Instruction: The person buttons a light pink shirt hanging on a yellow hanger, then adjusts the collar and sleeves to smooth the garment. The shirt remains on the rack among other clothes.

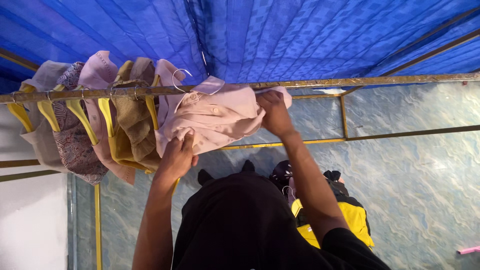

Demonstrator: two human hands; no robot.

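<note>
A pale pink shirt point(215, 115) on a hanger hangs bunched at a metal clothes rail point(350, 81) that crosses the view. My left hand point(177, 155) grips the shirt's lower edge. My right hand point(274, 112) holds the shirt's upper right part just under the rail. The hanger's wire hook point(179, 77) sticks up above the rail.
Several garments on yellow hangers point(105, 112) hang on the rail to the left. A blue tarp point(280, 35) is stretched overhead. Below lie a pale blue marbled floor point(425, 190) and a pile of clothes with a yellow piece point(355, 220).
</note>
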